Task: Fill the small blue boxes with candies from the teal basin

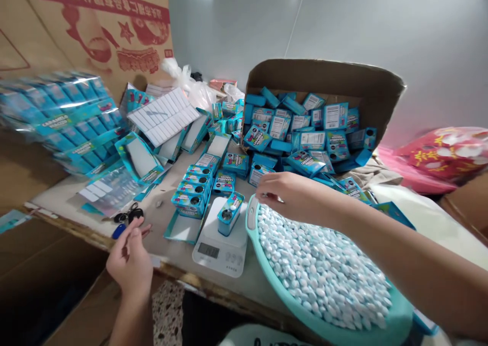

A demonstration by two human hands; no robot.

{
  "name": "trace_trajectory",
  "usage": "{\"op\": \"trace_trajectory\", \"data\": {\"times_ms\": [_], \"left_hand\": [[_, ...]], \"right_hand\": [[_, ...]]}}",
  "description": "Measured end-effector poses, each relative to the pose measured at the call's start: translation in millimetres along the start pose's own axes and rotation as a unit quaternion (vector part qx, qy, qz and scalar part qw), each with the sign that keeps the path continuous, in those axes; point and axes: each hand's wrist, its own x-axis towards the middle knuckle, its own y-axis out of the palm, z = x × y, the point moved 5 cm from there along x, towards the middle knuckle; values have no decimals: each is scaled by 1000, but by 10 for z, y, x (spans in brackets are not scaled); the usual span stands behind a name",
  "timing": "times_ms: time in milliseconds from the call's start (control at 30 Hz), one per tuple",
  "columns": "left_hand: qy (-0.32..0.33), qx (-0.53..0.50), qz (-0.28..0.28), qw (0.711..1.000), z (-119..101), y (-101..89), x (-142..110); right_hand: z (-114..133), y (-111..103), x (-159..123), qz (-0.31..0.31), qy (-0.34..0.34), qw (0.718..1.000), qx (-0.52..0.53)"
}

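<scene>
My right hand [286, 193] hovers over the far edge of a teal basin [385, 330] heaped with small white-blue candies [324, 264]; its fingers are curled together, and what they pinch is hidden. A small blue candy box [230, 213] stands on a white kitchen scale [221, 249] just left of the basin. My left hand [129, 257] rests at the table's front edge with fingers loosely bent, holding nothing I can see, close to a bunch of keys [127, 218].
An open cardboard carton [328, 76] on its side spills several blue boxes [305, 132]. Rows of filled boxes [192, 185] sit in a tray beside the scale. Wrapped packs [64, 117] and flat cartons lie at left. A red bag [446, 152] lies at right.
</scene>
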Motion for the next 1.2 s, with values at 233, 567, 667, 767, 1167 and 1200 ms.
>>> {"op": "trace_trajectory", "data": {"times_ms": [233, 567, 667, 767, 1167, 1200], "left_hand": [[1, 14, 13, 1000, 13, -18, 1], [-10, 32, 18, 999, 70, -20, 25], [-15, 35, 19, 999, 70, -19, 24], [-15, 37, 24, 999, 58, -15, 23], [-10, 43, 16, 999, 6, -12, 30], [-12, 50, 12, 999, 7, -18, 36]], "right_hand": [[187, 320, 595, 48, -71, 996, 10], [154, 472, 628, 81, -73, 994, 31], [173, 491, 617, 69, -103, 989, 85], [191, 500, 597, 57, -126, 983, 124], [135, 388, 485, 3, -93, 991, 98], [132, 391, 480, 12, -78, 995, 57]]}}
